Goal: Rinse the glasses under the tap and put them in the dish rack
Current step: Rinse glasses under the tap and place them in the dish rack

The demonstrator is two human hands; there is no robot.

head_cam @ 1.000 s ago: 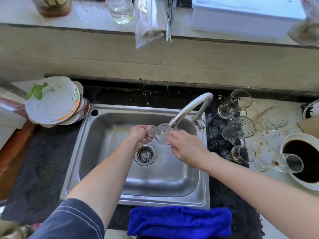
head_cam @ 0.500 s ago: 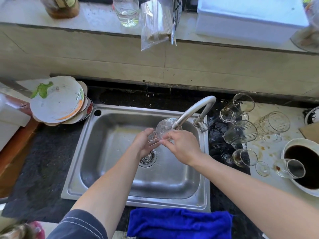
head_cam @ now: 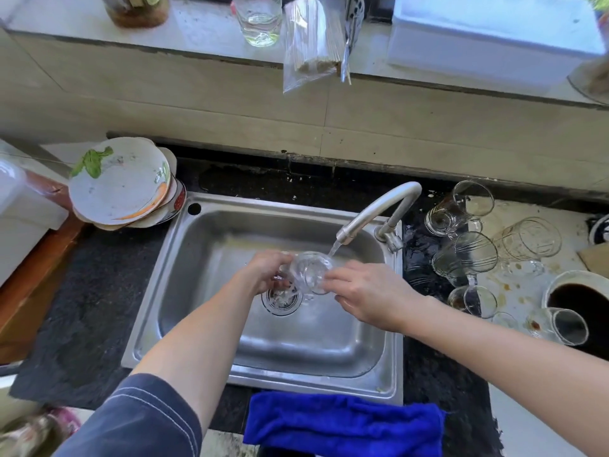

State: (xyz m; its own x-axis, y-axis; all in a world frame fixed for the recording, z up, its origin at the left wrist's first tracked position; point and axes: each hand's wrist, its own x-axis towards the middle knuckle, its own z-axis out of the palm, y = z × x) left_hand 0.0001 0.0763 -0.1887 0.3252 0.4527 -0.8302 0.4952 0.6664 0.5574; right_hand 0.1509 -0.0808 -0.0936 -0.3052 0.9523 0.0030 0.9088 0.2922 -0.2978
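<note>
A clear glass (head_cam: 309,272) is held over the steel sink (head_cam: 211,232), just under the spout of the curved tap (head_cam: 379,206). Water runs from the spout onto the glass. My left hand (head_cam: 267,272) grips its left side and my right hand (head_cam: 365,291) holds its right side. Several dirty glasses (head_cam: 468,255) lie and stand on the counter right of the sink, some with brown residue. No dish rack is in view.
A stack of plates (head_cam: 122,183) sits left of the sink. A blue cloth (head_cam: 342,423) hangs over the front edge. A bowl of dark liquid (head_cam: 580,301) stands at far right. The sill behind holds a jar (head_cam: 260,18), a plastic bag (head_cam: 309,41) and a white box (head_cam: 487,37).
The glass has dropped lower and turned under the spout, and both hands have shifted with it. Water now falls onto it.
</note>
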